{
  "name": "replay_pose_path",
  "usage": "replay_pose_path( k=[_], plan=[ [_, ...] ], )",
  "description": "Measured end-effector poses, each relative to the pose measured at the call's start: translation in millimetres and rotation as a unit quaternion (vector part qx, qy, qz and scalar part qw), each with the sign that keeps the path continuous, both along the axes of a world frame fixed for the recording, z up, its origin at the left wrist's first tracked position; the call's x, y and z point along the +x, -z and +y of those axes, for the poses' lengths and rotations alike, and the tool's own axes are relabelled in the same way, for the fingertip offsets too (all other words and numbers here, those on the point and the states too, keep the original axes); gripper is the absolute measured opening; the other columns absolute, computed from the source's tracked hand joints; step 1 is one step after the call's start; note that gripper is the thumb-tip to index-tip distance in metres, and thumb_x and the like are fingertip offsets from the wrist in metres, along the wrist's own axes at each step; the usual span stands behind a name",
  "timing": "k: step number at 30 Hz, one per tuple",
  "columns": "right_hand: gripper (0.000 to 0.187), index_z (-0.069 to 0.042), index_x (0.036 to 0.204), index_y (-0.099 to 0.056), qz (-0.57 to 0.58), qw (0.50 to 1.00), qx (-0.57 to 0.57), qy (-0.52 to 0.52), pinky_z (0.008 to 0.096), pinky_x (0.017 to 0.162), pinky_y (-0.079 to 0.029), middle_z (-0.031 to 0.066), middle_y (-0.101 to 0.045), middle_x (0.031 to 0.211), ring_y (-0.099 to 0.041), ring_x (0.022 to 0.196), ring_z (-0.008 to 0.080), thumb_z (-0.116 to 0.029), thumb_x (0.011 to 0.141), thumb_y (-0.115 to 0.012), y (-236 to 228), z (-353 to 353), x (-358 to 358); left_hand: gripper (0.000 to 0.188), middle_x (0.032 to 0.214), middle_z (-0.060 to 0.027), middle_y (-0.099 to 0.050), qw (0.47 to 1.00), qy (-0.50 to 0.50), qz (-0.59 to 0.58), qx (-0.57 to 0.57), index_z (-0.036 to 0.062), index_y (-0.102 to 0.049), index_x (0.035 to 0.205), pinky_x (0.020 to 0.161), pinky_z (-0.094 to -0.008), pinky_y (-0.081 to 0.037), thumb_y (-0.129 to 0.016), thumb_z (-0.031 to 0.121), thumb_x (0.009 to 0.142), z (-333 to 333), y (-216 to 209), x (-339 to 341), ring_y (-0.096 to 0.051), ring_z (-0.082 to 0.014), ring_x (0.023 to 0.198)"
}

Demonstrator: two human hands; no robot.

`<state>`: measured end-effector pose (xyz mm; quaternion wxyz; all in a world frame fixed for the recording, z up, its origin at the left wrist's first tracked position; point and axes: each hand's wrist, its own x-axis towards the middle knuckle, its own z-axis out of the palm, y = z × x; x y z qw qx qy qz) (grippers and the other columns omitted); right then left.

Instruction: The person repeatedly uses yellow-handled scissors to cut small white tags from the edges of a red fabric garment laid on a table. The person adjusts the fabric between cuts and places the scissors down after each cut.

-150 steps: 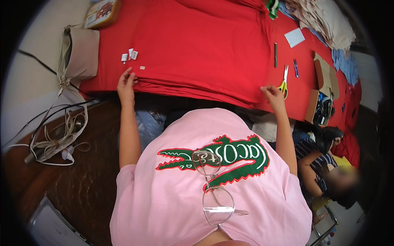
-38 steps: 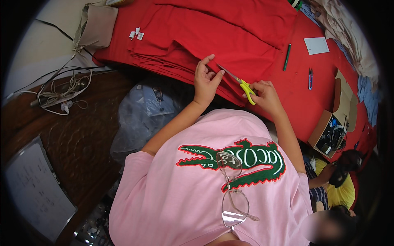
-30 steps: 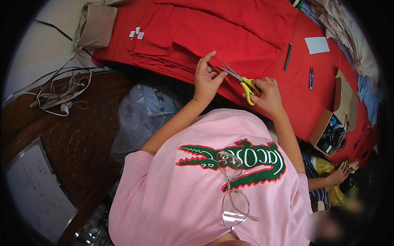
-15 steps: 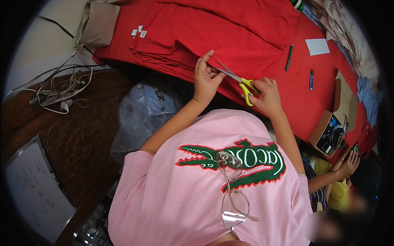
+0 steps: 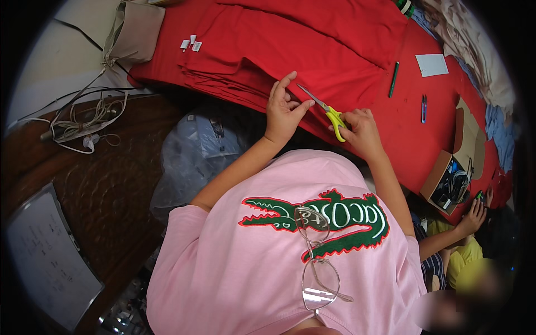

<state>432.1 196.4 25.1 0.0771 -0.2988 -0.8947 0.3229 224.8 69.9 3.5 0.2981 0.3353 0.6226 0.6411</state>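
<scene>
My right hand grips a pair of scissors with yellow-green handles, fingers and thumb at the loops. The metal blades are together and point up and to the left, over the red cloth. My left hand is at the near edge of the folded red cloth, just left of the blades. Its index finger reaches upward while the other fingers curl in around the cloth's edge; the exact pinch is partly hidden. Small white labels lie on the cloth's left part.
On the red-covered table lie a green pen, a white card, blue thread snips and an open cardboard box of small items. A beige bag stands far left. A co-worker's hand is at right.
The scissor blades have closed and moved slightly away from my left thumb. My left hand has shifted a little right and down. The co-worker's hand has moved slightly.
</scene>
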Motion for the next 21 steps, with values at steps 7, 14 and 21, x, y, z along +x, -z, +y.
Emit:
replay_pose_path(
  k=[7,14,21],
  plan=[
    [0.033,-0.003,0.091,-0.074,0.030,0.999,-0.020,-0.012,0.0395,0.080,-0.039,0.0088,-0.056,0.069,-0.052,0.072,0.0258,-0.030,0.077,-0.088,-9,-4,-7,0.074,0.113,-0.0001,-0.050,0.999,-0.030,-0.037,0.015,0.0033,-0.041,0.157,0.080,-0.0195,-0.053,-0.066,-0.015,0.090,2,11,-9,-0.054,-0.0047,0.091],
    [0.035,-0.006,0.088,-0.073,0.028,0.999,0.002,-0.016,0.0404,0.079,-0.040,0.0078,-0.059,0.070,-0.054,0.075,0.0256,-0.036,0.077,-0.087,-17,0,-25,0.089,0.127,-0.0077,-0.056,0.998,-0.002,-0.056,0.016,0.0065,-0.027,0.164,0.084,-0.0202,-0.055,-0.064,-0.021,0.087,-1,0,-8,-0.060,-0.0086,0.101],
    [0.034,-0.005,0.090,-0.073,0.023,0.999,0.013,-0.028,0.0403,0.080,-0.040,0.0083,-0.058,0.070,-0.054,0.074,0.0257,-0.033,0.077,-0.087,-11,1,-27,0.092,0.140,-0.0150,-0.056,0.997,0.012,-0.065,0.025,0.0068,-0.022,0.165,0.089,-0.0221,-0.057,-0.065,-0.021,0.088,-6,2,-13,-0.063,-0.0144,0.117]
  ],
)
